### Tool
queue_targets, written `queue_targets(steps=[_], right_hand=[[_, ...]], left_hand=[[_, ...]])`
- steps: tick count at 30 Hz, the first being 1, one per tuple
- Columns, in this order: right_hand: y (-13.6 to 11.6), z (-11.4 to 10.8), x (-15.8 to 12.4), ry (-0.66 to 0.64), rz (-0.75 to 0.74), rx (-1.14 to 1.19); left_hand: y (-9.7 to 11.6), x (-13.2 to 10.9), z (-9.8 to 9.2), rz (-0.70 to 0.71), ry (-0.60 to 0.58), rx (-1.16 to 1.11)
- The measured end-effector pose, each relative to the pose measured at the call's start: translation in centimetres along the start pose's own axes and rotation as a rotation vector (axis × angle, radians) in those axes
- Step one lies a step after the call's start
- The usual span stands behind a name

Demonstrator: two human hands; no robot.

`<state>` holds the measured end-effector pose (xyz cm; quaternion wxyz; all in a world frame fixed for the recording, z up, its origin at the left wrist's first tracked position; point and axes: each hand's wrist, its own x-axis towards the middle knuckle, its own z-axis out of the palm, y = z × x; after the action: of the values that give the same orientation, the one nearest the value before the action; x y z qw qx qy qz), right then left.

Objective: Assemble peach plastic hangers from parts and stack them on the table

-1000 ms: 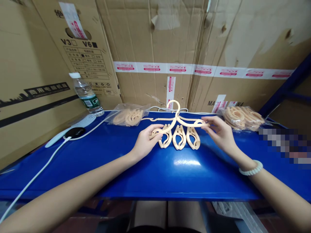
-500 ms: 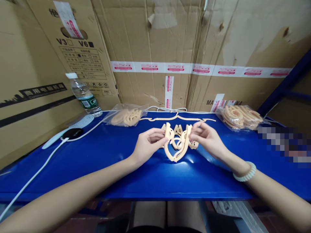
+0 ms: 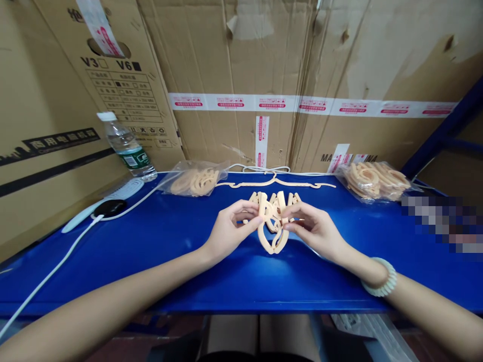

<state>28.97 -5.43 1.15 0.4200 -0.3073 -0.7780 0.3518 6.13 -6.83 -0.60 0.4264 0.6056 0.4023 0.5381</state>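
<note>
Tall brown boxes (image 3: 222, 131) stand behind a shiny blue table (image 3: 226, 281), where the left hand (image 3: 229, 230) and the right hand (image 3: 317, 230) each pinch one side of a pale folded hanger (image 3: 264, 240) near the middle, with wide blue space between it and the front edge (image 3: 241, 308).

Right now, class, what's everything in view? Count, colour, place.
table: 1, blue, centre
held hanger: 1, beige, centre
folded hangers: 3, beige, half-hidden behind
open hanger: 1, beige, back
hanger bags: 2, clear, back left/right
bottle: 1, clear, left
brush: 1, pale blue, left
disc: 1, black, left
cable: 1+, white, left, back
cardboard: 2+, brown, behind, left
frame: 1, blue, right
plastic: 1, clear, lower right
wristband: 1, mint, right
left hand, right hand: 2, on hanger
legs: 2, bottom
</note>
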Motion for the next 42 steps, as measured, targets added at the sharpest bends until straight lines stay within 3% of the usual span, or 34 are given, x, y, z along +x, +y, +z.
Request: queue_targets(steps=[2,4,8,13,17,21,26,32,42], right_hand=[[-0.1,0.1,-0.1,0.021,-0.031,-0.017],[-0.3,0.2,-0.1,-0.038,-0.042,-0.026],[-0.4,-0.6,0.4,-0.117,0.054,0.039],[0.7,-5.6,1.5,0.057,0.274,0.070],[2.7,-9.7,2.0,0.085,0.512,-0.060],[4.7,-11.6,2.1,0.004,0.486,-0.213],[6.0,-12.1,1.9,-0.071,0.409,-0.509],[4.9,-11.3,1.7,-0.210,0.399,-0.597],[5.2,-12.2,2.3,0.023,0.519,-0.627]], left_hand=[[-0.1,0.0,0.0,-0.008,0.009,-0.014],[-0.3,-0.2,0.1,-0.005,-0.002,0.002],[-0.5,-0.4,-0.1,0.017,-0.049,0.055],[-0.6,-0.3,-0.7,0.005,-0.054,0.107],[-0.6,-0.1,-0.9,-0.006,-0.059,0.131],[-0.6,-0.2,-1.1,-0.012,-0.069,0.148],[-0.6,-0.2,-1.3,-0.005,-0.075,0.168],[-0.7,0.4,-1.4,0.012,-0.063,0.156],[-2.2,3.7,-4.2,-0.015,0.156,0.069]])
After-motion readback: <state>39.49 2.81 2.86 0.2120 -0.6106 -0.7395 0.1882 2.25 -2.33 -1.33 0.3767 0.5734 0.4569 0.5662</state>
